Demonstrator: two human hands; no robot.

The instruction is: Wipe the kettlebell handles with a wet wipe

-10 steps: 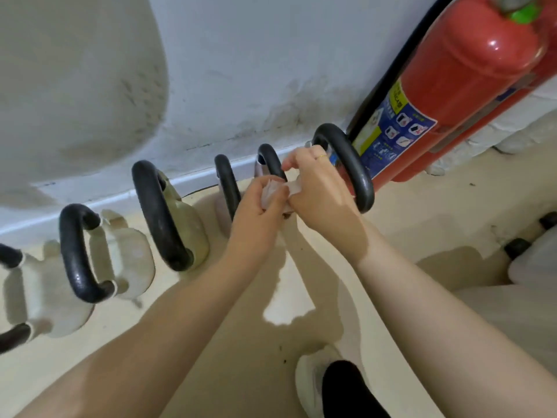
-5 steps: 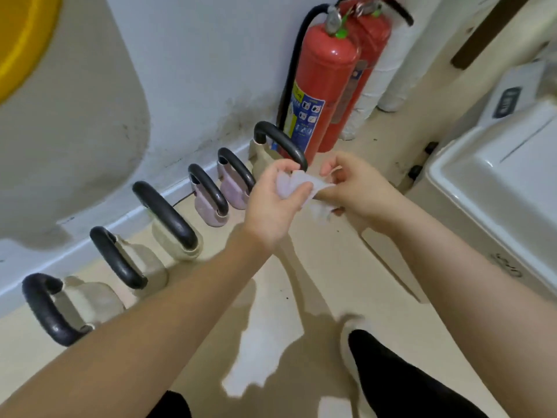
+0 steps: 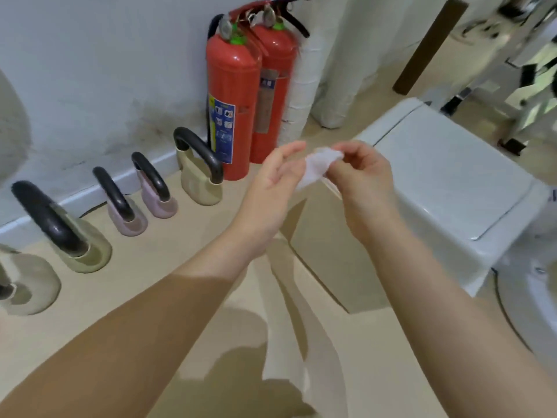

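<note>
Several kettlebells with black handles stand in a row along the wall: a beige one (image 3: 199,176) nearest the extinguishers, two pink ones (image 3: 156,191) (image 3: 123,211), then an olive one (image 3: 75,239) and another at the left edge (image 3: 24,282). A crumpled white wet wipe (image 3: 316,167) is held in the air between both hands, well right of the row. My right hand (image 3: 361,179) pinches its upper end with curled fingers. My left hand (image 3: 274,182) has straight fingers against the wipe's left side.
Two red fire extinguishers (image 3: 238,104) stand by the wall behind the beige kettlebell. A white lidded bin (image 3: 452,188) sits to the right on a tan box (image 3: 325,251). White wrapped pipes (image 3: 304,76) rise behind.
Both hands left the kettlebell handles and pulled back to the right with the wipe. The view rose and swung right; the left hand's fingers straightened.
</note>
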